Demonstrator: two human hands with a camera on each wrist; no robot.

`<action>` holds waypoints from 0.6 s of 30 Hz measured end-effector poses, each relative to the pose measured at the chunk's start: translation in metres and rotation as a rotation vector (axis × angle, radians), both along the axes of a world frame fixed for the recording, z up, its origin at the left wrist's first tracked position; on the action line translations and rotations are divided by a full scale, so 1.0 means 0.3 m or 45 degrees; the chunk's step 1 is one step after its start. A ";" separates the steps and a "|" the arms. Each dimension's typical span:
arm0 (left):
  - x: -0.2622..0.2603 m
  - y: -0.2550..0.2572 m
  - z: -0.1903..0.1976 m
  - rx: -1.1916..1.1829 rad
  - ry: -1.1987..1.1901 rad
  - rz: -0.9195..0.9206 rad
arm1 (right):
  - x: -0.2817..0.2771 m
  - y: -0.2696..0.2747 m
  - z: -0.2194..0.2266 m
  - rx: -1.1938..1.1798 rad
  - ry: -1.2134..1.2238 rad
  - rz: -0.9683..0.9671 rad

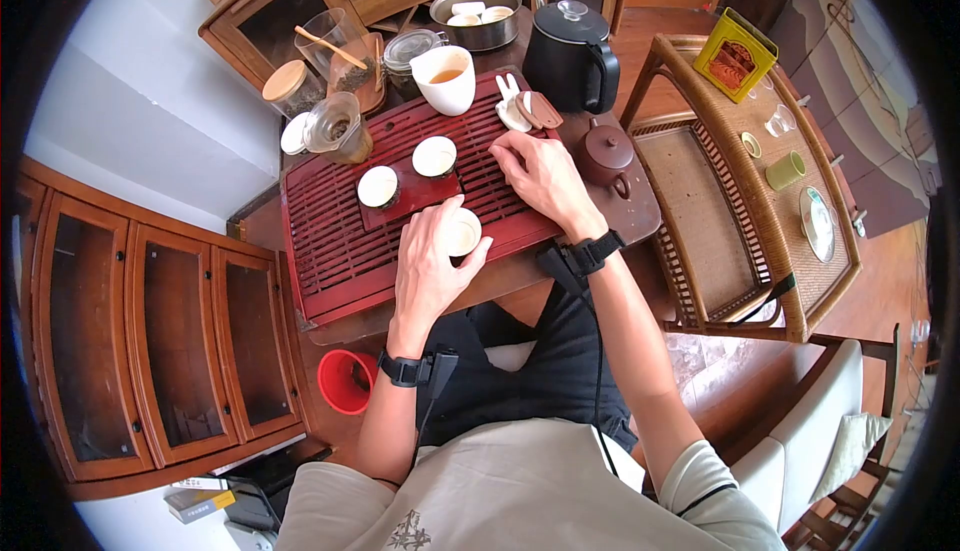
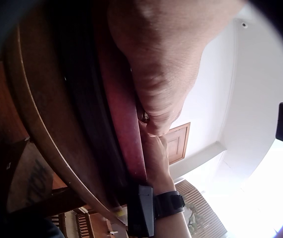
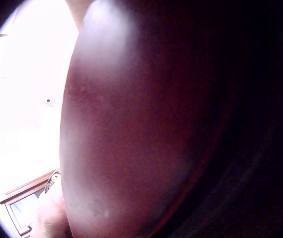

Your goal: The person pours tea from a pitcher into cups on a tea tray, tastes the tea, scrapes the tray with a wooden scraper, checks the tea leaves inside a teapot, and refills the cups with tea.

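In the head view the left hand (image 1: 425,256) holds a small white cup (image 1: 463,232), thumb and fingers around its sides, at the front edge of the slatted red tea tray (image 1: 330,286). Two more white cups (image 1: 378,187) (image 1: 435,157) stand behind it on a small red board (image 1: 425,191). The right hand (image 1: 545,179) rests over the tray's right part, fingers loosely bent, with nothing visible in them. The left wrist view has the left hand (image 2: 156,64) close up beside the tray's side (image 2: 124,109). A blurred dark red surface fills most of the right wrist view.
A white pitcher (image 1: 446,81) of amber tea and a glass vessel (image 1: 338,129) stand at the tray's back. Right of the tray are a brown teapot (image 1: 605,154) and a black kettle (image 1: 568,56). A red bin (image 1: 345,381) is below left, a rattan cart (image 1: 700,221) at right.
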State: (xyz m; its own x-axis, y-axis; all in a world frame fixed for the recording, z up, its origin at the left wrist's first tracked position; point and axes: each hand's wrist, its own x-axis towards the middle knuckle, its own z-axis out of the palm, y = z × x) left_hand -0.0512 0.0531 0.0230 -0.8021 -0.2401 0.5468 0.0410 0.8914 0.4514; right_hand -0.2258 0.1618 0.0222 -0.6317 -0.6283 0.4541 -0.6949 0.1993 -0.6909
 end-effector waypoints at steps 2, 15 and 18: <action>0.000 -0.001 -0.002 -0.004 0.001 0.001 | -0.001 0.000 -0.001 -0.001 -0.002 0.001; -0.001 -0.001 -0.004 -0.010 0.007 0.001 | 0.002 0.002 0.003 0.002 -0.011 -0.006; -0.001 0.001 0.001 -0.010 0.004 0.002 | 0.003 0.001 0.004 -0.002 -0.018 -0.005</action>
